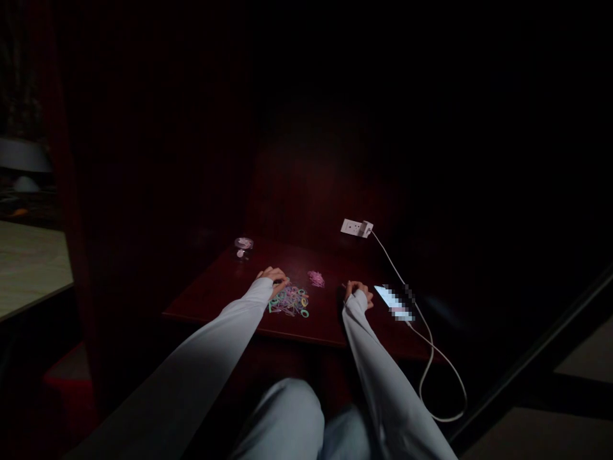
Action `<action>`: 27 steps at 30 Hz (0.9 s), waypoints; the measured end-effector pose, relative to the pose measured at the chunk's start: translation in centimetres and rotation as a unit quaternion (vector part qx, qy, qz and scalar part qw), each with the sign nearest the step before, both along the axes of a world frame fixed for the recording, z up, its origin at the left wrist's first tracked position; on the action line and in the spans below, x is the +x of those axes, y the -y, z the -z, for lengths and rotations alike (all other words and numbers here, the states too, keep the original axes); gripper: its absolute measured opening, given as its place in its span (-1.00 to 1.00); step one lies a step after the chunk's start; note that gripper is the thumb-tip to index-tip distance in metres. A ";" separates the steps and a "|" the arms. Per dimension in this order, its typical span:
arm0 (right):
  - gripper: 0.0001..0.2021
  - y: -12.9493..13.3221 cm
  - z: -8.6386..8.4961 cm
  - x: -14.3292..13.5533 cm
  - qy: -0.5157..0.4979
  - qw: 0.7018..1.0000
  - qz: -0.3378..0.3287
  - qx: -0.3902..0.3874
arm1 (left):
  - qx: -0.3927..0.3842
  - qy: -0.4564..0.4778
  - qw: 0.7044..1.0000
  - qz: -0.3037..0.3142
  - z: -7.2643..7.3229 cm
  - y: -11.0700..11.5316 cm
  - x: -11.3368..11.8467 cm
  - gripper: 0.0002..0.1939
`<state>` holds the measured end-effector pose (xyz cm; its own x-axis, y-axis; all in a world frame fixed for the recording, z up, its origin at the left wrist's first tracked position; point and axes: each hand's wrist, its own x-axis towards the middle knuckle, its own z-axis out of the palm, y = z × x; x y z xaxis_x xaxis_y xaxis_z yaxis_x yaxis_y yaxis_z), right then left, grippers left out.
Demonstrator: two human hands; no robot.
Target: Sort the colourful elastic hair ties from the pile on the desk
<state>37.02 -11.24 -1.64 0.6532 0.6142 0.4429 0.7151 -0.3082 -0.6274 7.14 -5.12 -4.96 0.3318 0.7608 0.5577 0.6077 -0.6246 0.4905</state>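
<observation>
A mixed pile of small coloured bands (290, 301) lies on the dark red table, with green, yellow and purple rings among them. My left hand (274, 276) is at the upper left edge of this pile, its fingers bent; what they touch is too small to tell. Beyond the pile, between my hands, sits a smaller heap of pink bands (316, 278). To the right of both heaps, my right hand (358, 291) rests near the table surface with curled fingers. Whether it holds anything is too dark to make out.
A lit phone (393, 303) lies right of my right hand. Its white cable (431, 342) loops past the table edge and up to a charger in the wall socket (352, 227). A clear round container (244, 244) stands at the back left of the table (205, 300).
</observation>
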 end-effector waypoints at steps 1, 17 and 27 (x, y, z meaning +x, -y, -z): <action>-0.74 -0.1 0.0 0.0 -0.004 1.000 0.005 0.012 | -0.003 0.000 1.000 0.002 0.0 0.0 0.0 -0.80; -0.73 -4.2 0.6 -1.9 0.117 0.970 -0.195 0.086 | 0.006 0.046 0.979 0.196 -3.4 -4.1 2.0 -0.59; -0.49 -5.5 1.1 -7.0 0.134 0.905 -0.397 0.079 | -0.032 0.022 0.982 0.185 -1.9 -5.8 0.8 -0.59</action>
